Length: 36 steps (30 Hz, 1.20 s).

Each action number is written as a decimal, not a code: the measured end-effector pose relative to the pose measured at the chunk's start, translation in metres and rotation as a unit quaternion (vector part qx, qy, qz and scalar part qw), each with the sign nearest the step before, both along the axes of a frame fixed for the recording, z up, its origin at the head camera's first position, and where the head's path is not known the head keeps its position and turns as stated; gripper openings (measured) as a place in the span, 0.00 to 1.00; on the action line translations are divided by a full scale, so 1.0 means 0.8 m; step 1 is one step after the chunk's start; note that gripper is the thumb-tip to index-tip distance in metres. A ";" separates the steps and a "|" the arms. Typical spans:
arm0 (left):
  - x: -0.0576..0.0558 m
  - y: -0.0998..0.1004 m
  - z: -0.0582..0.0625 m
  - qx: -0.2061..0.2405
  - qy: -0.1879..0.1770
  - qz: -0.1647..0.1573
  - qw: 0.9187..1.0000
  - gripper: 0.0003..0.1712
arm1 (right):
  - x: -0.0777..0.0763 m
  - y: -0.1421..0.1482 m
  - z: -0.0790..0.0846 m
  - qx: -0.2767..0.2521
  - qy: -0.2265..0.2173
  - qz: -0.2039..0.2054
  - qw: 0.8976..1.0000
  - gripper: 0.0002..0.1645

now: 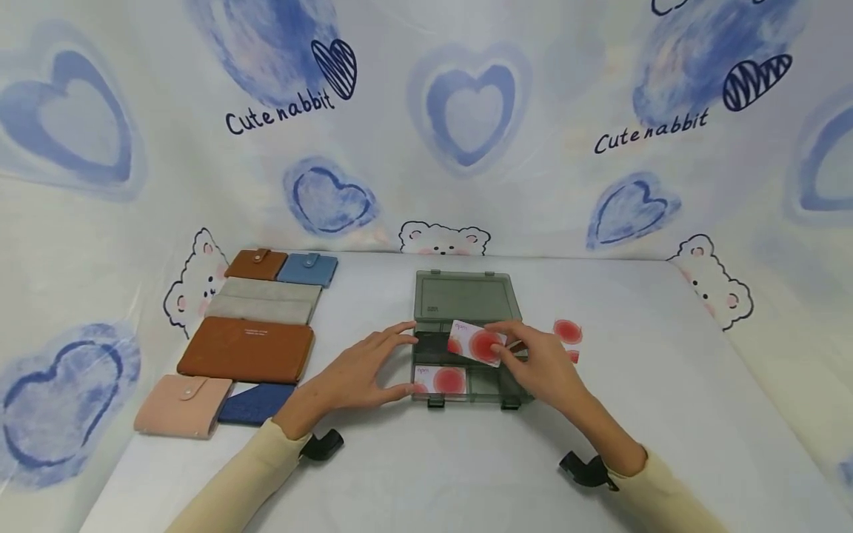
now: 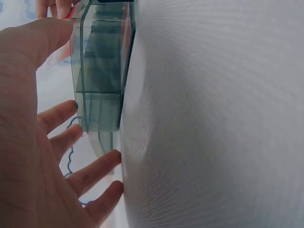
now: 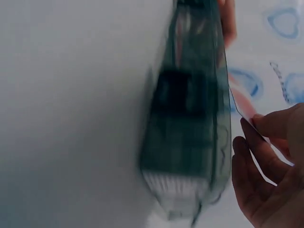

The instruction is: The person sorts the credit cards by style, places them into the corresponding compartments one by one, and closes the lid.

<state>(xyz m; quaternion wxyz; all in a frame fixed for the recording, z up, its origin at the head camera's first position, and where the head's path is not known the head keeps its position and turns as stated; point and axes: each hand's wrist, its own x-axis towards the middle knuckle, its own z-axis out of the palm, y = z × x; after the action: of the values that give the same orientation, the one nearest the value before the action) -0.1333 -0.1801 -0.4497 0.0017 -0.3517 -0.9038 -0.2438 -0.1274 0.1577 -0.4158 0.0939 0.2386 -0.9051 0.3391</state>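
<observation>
My right hand (image 1: 543, 364) pinches a white card with red circles (image 1: 472, 342) between thumb and fingers, tilted above a dark green see-through compartment box (image 1: 489, 383). The box's lid (image 1: 463, 295) lies back, away from me. In the front left compartment a similar card (image 1: 440, 380) lies flat. My left hand (image 1: 363, 374) is at the box's left side with fingers spread and fairly straight, thumb near the front corner. In the left wrist view its thumb and fingertips (image 2: 71, 111) lie at the box wall; firm contact is hard to tell. The right wrist view shows the pinched card (image 3: 242, 99) edge-on.
Right of the box lie red-and-white pieces (image 1: 568, 332), partly behind my right hand. On the left are a brown wallet (image 1: 249, 352), a grey one (image 1: 266, 297), a pink one (image 1: 183, 406), a navy one (image 1: 256, 403), and small brown (image 1: 256, 264) and blue (image 1: 308, 269) ones.
</observation>
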 end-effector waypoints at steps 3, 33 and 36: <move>-0.001 0.001 -0.001 0.001 0.005 -0.002 1.000 0.44 | 0.008 -0.011 -0.005 0.009 -0.013 0.015 1.000 0.22; -0.001 0.003 0.001 -0.018 -0.021 0.018 0.999 0.46 | 0.034 -0.039 -0.020 0.150 -0.012 0.112 0.982 0.23; 0.000 0.004 0.001 -0.020 -0.023 0.023 0.999 0.46 | 0.034 -0.039 -0.019 0.153 -0.013 0.125 0.980 0.21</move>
<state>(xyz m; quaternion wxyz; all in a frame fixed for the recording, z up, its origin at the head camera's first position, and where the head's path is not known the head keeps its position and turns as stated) -0.1330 -0.1773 -0.4490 -0.0208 -0.3254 -0.9160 -0.2335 -0.0999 0.1264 -0.4310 0.0014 0.3566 -0.9107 0.2084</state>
